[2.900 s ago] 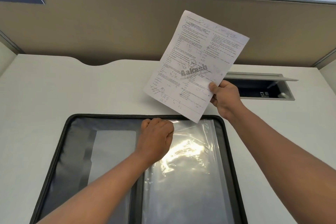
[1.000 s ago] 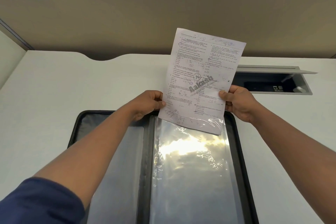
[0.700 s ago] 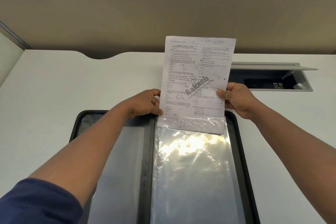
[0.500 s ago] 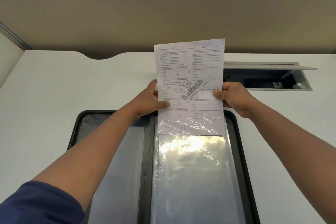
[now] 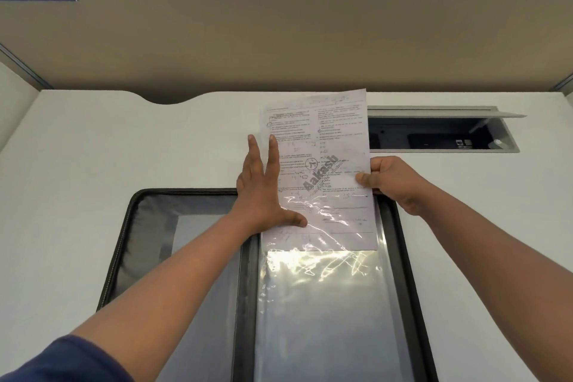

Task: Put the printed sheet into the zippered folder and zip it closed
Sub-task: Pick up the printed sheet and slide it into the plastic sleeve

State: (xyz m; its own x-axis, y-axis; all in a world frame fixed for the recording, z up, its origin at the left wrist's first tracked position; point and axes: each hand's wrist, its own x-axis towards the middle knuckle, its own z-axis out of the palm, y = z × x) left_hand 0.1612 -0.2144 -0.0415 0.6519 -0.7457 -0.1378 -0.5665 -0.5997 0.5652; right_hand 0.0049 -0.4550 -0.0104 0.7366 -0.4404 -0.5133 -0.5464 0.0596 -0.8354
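Observation:
The black zippered folder (image 5: 145, 220) lies open on the white desk, a clear plastic sleeve (image 5: 322, 304) covering its right half. The printed sheet (image 5: 319, 146) has its lower part inside the top of that sleeve; the rest sticks out toward the partition. My right hand (image 5: 387, 180) pinches the sheet's right edge between thumb and fingers. My left hand (image 5: 263, 192) lies flat with fingers spread along the sheet's left edge, thumb pressing on the sleeve.
A beige partition (image 5: 279, 40) closes the back of the white desk (image 5: 77, 180). A recessed cable box (image 5: 440, 133) with its lid up sits at the back right, just beside the sheet's top corner.
The sheet has slid deeper into the sleeve and lies lower and flatter. My left hand let go of its pinch on the left edge and spread flat over it.

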